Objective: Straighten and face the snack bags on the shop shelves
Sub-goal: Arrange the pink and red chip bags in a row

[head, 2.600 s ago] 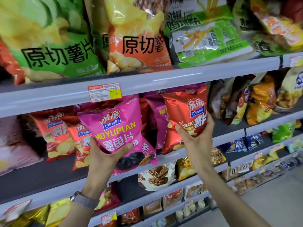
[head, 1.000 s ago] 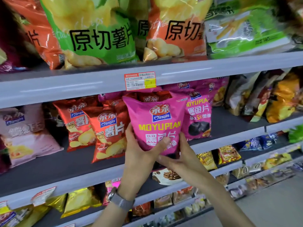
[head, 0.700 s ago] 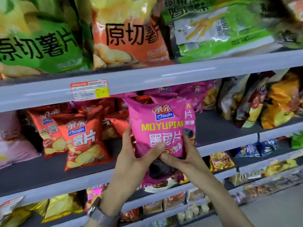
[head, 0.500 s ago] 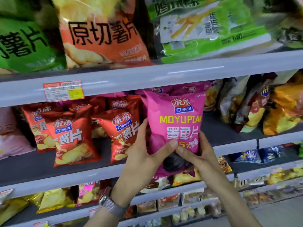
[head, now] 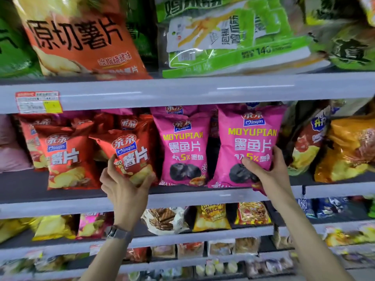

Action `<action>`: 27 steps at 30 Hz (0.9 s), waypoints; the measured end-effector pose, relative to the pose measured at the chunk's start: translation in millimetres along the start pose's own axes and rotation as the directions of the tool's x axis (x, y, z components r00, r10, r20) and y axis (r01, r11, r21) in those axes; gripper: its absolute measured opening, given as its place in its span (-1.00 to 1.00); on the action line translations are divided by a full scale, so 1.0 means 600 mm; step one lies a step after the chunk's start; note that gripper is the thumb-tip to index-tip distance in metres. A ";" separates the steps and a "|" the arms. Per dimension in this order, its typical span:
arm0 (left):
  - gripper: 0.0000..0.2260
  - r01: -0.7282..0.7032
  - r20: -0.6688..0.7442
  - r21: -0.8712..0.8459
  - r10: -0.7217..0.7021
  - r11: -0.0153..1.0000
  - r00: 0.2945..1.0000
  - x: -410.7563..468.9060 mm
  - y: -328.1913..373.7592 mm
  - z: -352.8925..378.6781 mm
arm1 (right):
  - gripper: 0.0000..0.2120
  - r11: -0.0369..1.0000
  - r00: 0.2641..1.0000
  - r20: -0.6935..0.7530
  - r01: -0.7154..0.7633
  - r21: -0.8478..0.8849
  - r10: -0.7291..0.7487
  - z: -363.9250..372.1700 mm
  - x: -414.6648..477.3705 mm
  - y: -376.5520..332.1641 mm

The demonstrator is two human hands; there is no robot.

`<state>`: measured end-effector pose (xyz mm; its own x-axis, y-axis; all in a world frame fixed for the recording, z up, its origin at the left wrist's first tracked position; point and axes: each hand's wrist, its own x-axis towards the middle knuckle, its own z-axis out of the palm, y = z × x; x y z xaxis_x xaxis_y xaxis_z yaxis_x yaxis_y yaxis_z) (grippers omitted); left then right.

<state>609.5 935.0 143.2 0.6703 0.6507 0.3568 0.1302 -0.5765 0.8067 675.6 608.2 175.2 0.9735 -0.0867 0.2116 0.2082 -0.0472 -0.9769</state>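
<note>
Head view: both hands gripping bags on the middle shelf

Left hand (head: pixel 125 185) is gripping the front red potato chip bag (head: pixel 132 157) low down. The thumb is lying against the bag's left edge and the fingers are curling round its lower right corner. The bag is leaning slightly, top tipping left, with its base sitting on the middle shelf (head: pixel 24 182) near the front lip. A wristwatch (head: pixel 119 233) is showing on that wrist.

Right hand (head: pixel 267 173) is grasping the right pink Moyupian bag (head: pixel 251 142). The thumb is pressing across the front over the printed dark pieces and the fingers are wrapping round the bag's right edge. The bag is standing upright with its label facing out and its bottom reaching the shelf's front lip.

Between the two held bags, a second pink Moyupian bag (head: pixel 182 147) is standing upright and facing out, just beside the red one. Further left, another red chip bag (head: pixel 65 159) is also facing out, with more red bags crowding behind it. More pink bags are showing behind the front pair.

Right of the held pink bag, an orange-yellow bag (head: pixel 349 149) is slumping on the same shelf. Above, a large orange chip bag (head: pixel 81 37) and a green fries bag (head: pixel 233 37) are leaning over the upper shelf rail (head: pixel 203 90), which is carrying a price label (head: pixel 38 102). Lower shelves are holding small mixed packets, too blurred to name.
</note>
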 end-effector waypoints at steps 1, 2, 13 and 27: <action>0.02 -0.010 0.007 0.007 0.010 1.000 1.000 0.006 -0.007 0.004 | -0.24 1.000 1.000 -0.001 0.007 -0.025 -0.007 -0.003 0.010 0.005; 0.02 -0.017 0.010 0.009 0.017 1.000 1.000 0.011 -0.012 0.007 | -0.21 0.999 1.000 -0.006 0.011 -0.037 -0.011 -0.004 0.019 0.009; -0.04 -0.125 0.096 -0.034 0.128 0.992 0.987 0.068 -0.051 -0.028 | -0.13 0.993 0.994 0.075 -0.066 -0.100 0.074 0.051 0.053 0.057; -0.04 -0.219 0.199 0.009 0.213 0.976 0.957 0.064 -0.082 -0.053 | -0.27 0.954 0.994 0.011 -0.105 -0.281 0.112 0.059 0.036 0.055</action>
<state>605.8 1003.9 132.5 0.8143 0.4014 0.4192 -0.0131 -0.7093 0.7047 707.0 640.2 146.7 0.9917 -0.0806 0.1002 0.0699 -0.3160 -0.9462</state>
